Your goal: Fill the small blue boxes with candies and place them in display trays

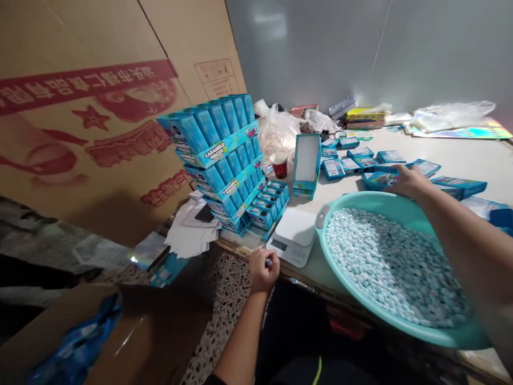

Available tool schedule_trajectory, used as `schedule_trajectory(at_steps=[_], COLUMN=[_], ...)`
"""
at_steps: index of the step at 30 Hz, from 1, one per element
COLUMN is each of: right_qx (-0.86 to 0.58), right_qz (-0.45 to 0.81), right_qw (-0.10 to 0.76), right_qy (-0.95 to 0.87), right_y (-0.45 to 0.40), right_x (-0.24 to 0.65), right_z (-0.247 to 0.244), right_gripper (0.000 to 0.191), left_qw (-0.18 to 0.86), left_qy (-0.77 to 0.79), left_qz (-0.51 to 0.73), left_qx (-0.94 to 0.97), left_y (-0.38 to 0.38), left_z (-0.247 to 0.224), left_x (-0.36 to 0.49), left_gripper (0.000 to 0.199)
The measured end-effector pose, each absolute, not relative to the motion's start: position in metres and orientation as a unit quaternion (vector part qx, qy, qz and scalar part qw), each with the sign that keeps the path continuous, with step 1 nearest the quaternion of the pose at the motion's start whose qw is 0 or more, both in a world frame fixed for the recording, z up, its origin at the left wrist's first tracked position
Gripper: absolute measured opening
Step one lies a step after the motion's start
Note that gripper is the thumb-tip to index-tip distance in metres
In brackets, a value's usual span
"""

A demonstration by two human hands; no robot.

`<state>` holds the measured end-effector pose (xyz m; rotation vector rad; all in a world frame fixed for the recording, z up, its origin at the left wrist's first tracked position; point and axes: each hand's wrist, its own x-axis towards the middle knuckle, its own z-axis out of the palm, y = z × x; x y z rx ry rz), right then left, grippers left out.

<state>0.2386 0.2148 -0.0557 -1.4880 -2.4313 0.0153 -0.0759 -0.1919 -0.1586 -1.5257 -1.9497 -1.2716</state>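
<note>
Right hand (407,182) at the blue candy packs (377,181), left hand (263,270) curled by the digital scale (295,231)

The blue candy packs lie loosely scattered on the white table (457,154), behind the turquoise basin (409,213). The right hand reaches over the basin's far rim, its grip at one of the nearest packs; whether the fingers grasp it or merely rest on it, I cannot tell. The left hand's grip is curled closed at the front edge of the table, just beside the digital scale; whether anything small is inside cannot be made out.

The basin is heaped with small pale-blue and white candies (387,262), and a grey handle shows on its left side. The scale sits between the basin and a low display tray (267,207) of blue boxes. Left of that rises a tall stack of display trays (221,170) marked "CARAMELO MACIZO". Just behind the scale, a display tray liner-side out (306,163) stands upright, with a red paper cup (279,167) near it.

Farther back are clear plastic bags (277,128) and a yellow box (364,118) near the grey wall (340,48). On the left stand a large carton with red print (120,53) and, lower down, an open cardboard box (160,326) containing blue packaging (82,339). White papers (191,232) lie beside the stack.
</note>
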Motion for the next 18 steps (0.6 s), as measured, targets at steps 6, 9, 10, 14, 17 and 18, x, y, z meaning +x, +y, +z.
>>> schedule_trajectory(at_steps=[6,9,10,14,17,18], right_qx=[-0.412,-0.254,-0.221,-0.202,-0.345,-0.405], right_qz=[0.023,0.053,0.057,0.031,0.021,0.042], right_qw=[0.269,0.217,0.199,0.212,0.271,0.261], right_qy=[-0.87,-0.941,-0.953,-0.956,-0.899,-0.876], right_y=[0.116,0.033,0.008,-0.043,-0.032,-0.024], right_x=[0.245,0.25,0.251,0.256,0.267,0.271], right_z=[0.021,0.047,0.051,0.046,0.021,0.011], right_gripper=[0.096,0.1,0.094,0.075,0.074,0.074], left_qw=[0.106,0.007,-0.059,-0.332,-0.367,-0.37], left_qy=[-0.627,-0.57,-0.539,-0.385,-0.391,-0.409], left_qz=[-0.447,-0.492,-0.496,-0.359,-0.411,-0.428], left_qx=[-0.629,-0.658,-0.679,-0.783,-0.737,-0.716], left_y=[-0.167,-0.127,-0.11,-0.044,-0.009,-0.002], left_z=[-0.086,-0.022,-0.003,0.033,0.021,0.014], left_x=[-0.04,-0.013,-0.004,0.028,0.041,0.042], left_gripper=[0.014,0.045,0.063,0.049,0.044,0.046])
